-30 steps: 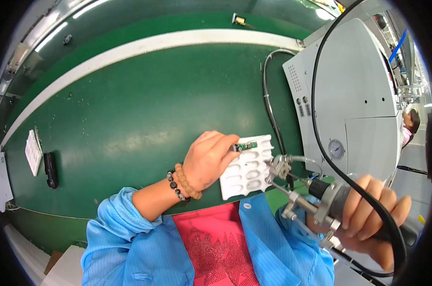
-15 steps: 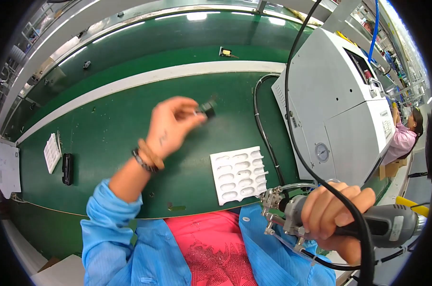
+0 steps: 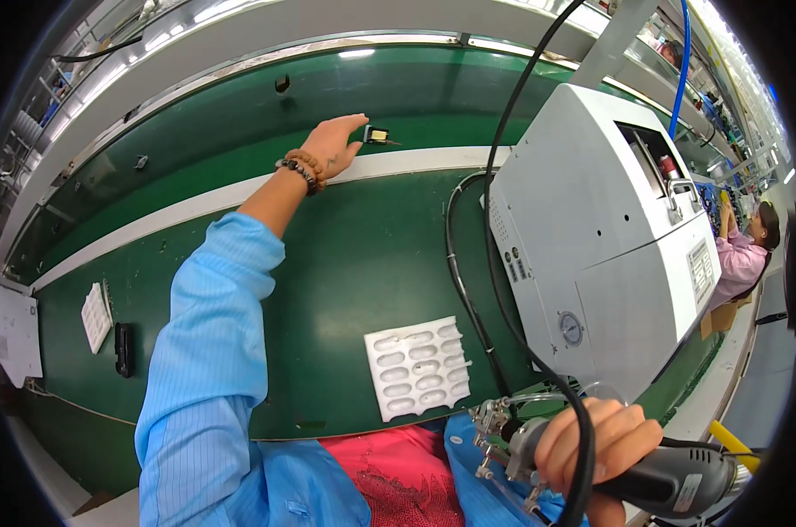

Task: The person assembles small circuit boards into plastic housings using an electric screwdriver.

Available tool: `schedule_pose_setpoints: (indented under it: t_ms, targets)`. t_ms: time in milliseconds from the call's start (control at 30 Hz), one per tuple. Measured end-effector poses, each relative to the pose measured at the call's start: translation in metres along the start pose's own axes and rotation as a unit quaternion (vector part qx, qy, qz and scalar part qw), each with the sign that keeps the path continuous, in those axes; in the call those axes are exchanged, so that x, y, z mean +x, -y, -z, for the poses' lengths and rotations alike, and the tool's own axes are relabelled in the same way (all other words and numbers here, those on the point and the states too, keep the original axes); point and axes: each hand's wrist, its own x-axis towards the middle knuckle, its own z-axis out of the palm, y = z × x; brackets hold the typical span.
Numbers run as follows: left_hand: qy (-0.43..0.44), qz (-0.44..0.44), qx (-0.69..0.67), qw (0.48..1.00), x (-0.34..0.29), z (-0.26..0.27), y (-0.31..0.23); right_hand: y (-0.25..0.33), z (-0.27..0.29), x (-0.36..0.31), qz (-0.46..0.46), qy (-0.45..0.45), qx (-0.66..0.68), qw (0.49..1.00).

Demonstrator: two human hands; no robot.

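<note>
My left hand (image 3: 332, 145) stretches out over the green belt beyond the table. Its fingers are extended, the thumb stands apart, and nothing shows in them. Just right of its fingertips lies a small black-and-yellow component (image 3: 377, 135) with a thin tail; I see no clear contact. At the lower right, my right hand (image 3: 596, 443) is wrapped round a grey-and-black handheld power screwdriver (image 3: 679, 483) with metal fittings and clear tubing at its front end. A white moulded tray (image 3: 418, 369) with oval hollows lies on the green tabletop, left of the screwdriver.
A grey machine (image 3: 591, 237) with a gauge stands at right, beside a black cable (image 3: 455, 255). Small dark parts (image 3: 282, 83) lie on the belt behind a white rail (image 3: 196, 206). Another white tray (image 3: 97, 318) and a black object (image 3: 124, 350) lie left. A person (image 3: 745, 250) works far right.
My left hand has moved away from me, from above the table to the belt, and no longer shows the small dark part it held. My right hand keeps its grip on the screwdriver.
</note>
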Motion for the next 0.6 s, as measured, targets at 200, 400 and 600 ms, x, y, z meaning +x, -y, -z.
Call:
schedule_pose_setpoints:
  t_ms: [200,400,600]
  targets:
    - [0.115,0.066,0.057,0.990,0.034,-0.030,0.015,-0.002,0.006,0.011,0.001,-0.004,-0.001,1.000]
    - [-0.055,0.200,-0.161,0.965,-0.019,-0.023,-0.026,-0.016,0.018,-0.002,-0.018,-0.008,0.072,0.997]
    - [-0.105,0.227,-0.385,0.888,-0.133,0.016,-0.123,-0.010,0.033,0.000,-0.104,-0.013,0.070,0.992]
